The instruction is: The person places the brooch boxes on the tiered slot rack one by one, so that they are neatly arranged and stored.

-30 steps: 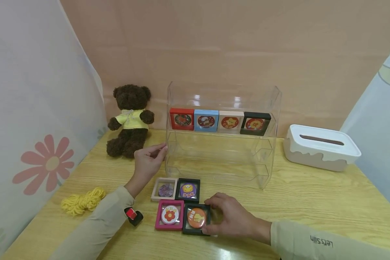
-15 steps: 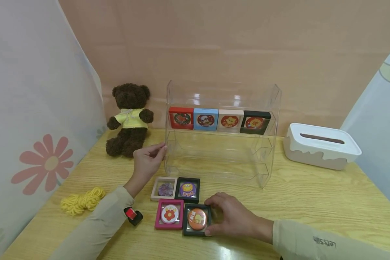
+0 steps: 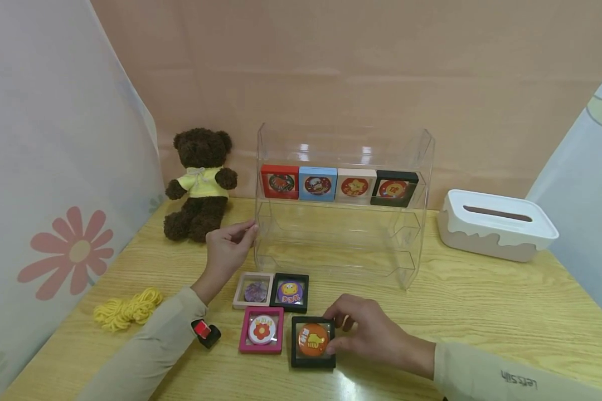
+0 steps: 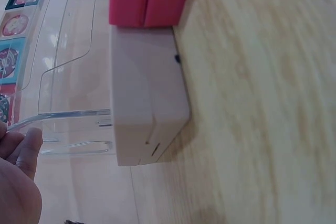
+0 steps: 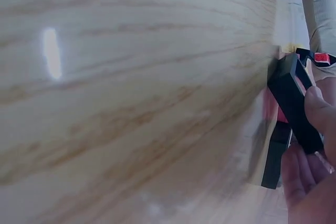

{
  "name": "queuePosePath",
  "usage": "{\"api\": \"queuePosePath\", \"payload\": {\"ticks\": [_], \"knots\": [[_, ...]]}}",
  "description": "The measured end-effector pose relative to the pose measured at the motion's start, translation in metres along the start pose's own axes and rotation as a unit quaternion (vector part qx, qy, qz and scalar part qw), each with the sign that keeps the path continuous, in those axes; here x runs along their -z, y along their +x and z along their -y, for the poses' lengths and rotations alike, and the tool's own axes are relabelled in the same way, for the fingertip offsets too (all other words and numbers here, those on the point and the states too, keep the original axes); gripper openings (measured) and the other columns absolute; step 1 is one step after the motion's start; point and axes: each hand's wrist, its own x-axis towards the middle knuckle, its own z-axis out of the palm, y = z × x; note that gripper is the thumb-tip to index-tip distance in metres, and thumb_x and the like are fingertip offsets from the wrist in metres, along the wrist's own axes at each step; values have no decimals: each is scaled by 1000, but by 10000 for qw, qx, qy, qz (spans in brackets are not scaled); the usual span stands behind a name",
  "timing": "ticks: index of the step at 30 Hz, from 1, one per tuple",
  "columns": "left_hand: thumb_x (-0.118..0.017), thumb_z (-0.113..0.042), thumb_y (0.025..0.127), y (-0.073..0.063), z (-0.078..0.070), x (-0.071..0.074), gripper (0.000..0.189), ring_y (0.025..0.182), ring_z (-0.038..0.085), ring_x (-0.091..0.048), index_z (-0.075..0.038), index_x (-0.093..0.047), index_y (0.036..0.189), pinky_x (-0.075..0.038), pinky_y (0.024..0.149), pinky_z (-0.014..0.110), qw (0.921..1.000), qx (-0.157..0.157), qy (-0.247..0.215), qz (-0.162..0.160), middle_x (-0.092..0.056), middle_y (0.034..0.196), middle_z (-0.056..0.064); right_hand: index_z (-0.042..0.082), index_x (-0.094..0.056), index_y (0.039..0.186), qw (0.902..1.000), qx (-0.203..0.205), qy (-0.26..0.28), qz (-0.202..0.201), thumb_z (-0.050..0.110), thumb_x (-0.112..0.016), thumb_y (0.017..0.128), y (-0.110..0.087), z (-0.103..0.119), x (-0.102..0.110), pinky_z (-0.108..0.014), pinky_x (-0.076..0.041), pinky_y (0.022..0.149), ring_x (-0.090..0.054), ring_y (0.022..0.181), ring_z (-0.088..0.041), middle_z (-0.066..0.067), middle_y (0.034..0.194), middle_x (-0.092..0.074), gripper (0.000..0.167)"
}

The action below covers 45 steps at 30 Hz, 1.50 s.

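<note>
My left hand [image 3: 224, 256] pinches the left edge of a clear acrylic display rack [image 3: 338, 225]. The left wrist view also shows that hand [image 4: 21, 182] at the rack's edge. My right hand [image 3: 368, 337] grips a black square display case [image 3: 306, 359] with an orange thumbs-up badge by its right side. In the right wrist view this case [image 5: 295, 95] is tilted and raised from the table. Beside it lie a pink case [image 3: 246, 340] with a flower badge, a pale pink case [image 3: 238, 298] and another black case [image 3: 306, 295] with a purple badge.
On the rack's upper tier stand red [image 3: 280, 168], blue [image 3: 318, 171], pale pink [image 3: 357, 172] and black [image 3: 397, 176] cases. A teddy bear [image 3: 200, 184] sits left of it. A tissue box [image 3: 496, 234] stands right. Yellow cord [image 3: 127, 309] lies front left.
My right hand has taken the black case with the orange badge away from the pink one, to the right and up off the table. My left hand has stayed at the rack's edge.
</note>
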Motion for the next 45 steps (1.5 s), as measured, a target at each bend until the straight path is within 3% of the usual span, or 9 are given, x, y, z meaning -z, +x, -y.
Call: {"api": "queuePosePath", "payload": {"ticks": [6, 17, 29, 33, 36, 41, 45], "knots": [[-64, 8, 87, 0, 0, 0, 15, 62, 42, -65, 16, -67, 99, -53, 55, 16, 10000, 10, -38, 14, -67, 81, 26, 7, -62, 95, 9983, 463, 338, -71, 6, -80, 73, -3, -2, 7, -22, -54, 57, -63, 74, -13, -5, 89, -64, 28], [-64, 8, 86, 0, 1, 0, 15, 63, 42, -65, 16, -67, 99, -54, 56, 17, 10000, -25, -51, 15, -67, 81, 27, 9, -62, 90, 9979, 308, 501, -256, -6, -75, 75, -12, -6, 23, -26, -55, 52, -63, 77, -16, -6, 89, -64, 25], [-65, 9, 86, -1, -1, 1, 14, 61, 41, -65, 15, -68, 97, -53, 55, 15, 9999, -87, 70, -43, -67, 78, 25, 10, -63, 84, 9933, 399, -539, -945, -11, -78, 68, -5, -16, 47, -25, -55, 53, -65, 75, -17, -5, 87, -64, 30], [-65, 9, 86, -2, -1, 1, 14, 61, 41, -65, 16, -68, 97, -52, 54, 14, 10000, -79, 23, -24, -67, 78, 25, 9, -64, 80, 9886, 388, -836, -1187, 10, -75, 81, -4, -22, 56, -24, -56, 54, -65, 76, -18, -5, 87, -64, 11], [-64, 9, 86, -2, -1, 1, 14, 61, 42, -65, 16, -68, 97, -52, 54, 13, 10000, -89, -3, -18, -67, 78, 26, 9, -65, 80, 9842, 411, -1019, -1385, 25, -69, 87, -1, -24, 61, -23, -56, 56, -65, 77, -18, -3, 88, -64, 18], [-65, 9, 86, -2, -1, 1, 14, 61, 41, -65, 16, -68, 97, -52, 55, 14, 9999, -94, 29, -25, -67, 78, 26, 11, -66, 82, 9768, 517, -1247, -1662, 14, -72, 86, 5, -23, 67, -21, -56, 58, -65, 76, -18, -2, 87, -64, 8], [-65, 9, 85, -2, -1, 0, 14, 62, 41, -66, 16, -68, 97, -53, 55, 15, 10000, -53, 53, -16, -67, 78, 26, 9, -67, 81, 9694, 637, -1475, -1857, -5, -77, 75, 12, -21, 73, -20, -55, 58, -65, 74, -19, -4, 86, -65, 19]]}}
